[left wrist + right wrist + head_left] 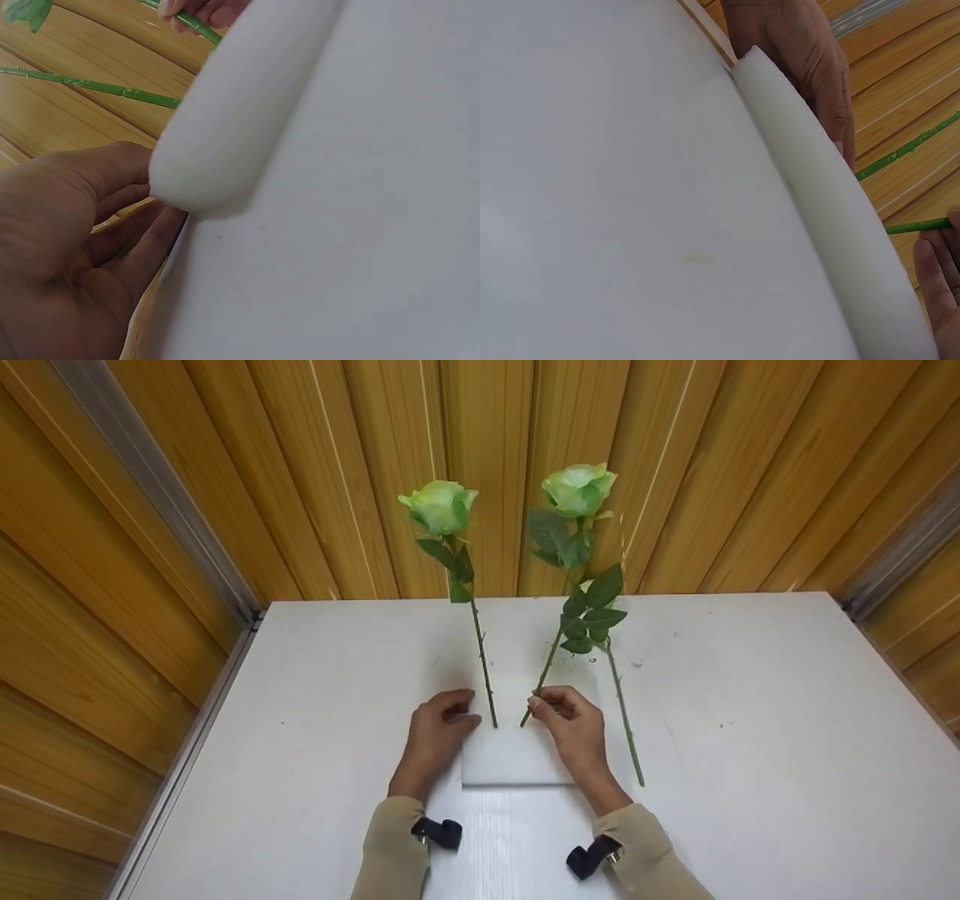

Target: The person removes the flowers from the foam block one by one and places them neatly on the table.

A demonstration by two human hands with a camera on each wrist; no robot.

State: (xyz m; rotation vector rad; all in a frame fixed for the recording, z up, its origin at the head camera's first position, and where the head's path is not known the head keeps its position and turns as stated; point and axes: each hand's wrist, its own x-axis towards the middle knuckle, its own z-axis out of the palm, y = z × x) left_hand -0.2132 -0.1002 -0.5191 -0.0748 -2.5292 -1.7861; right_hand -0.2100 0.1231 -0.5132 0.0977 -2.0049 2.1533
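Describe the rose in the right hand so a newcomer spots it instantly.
On the white table sits a white block. Over it, the right hand pinches the pale green rose by its lower stem. Unlike the rose at left and stem at right, it's held.

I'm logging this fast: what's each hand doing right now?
Left hand: open, touching the white block.
Right hand: closed, pinching a rose stem.

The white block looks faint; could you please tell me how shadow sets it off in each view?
Head view: the block nearly merges with the table, save a grey near edge; left wrist view: soft shading down its right side; right wrist view: a soft shadow line along its left side.
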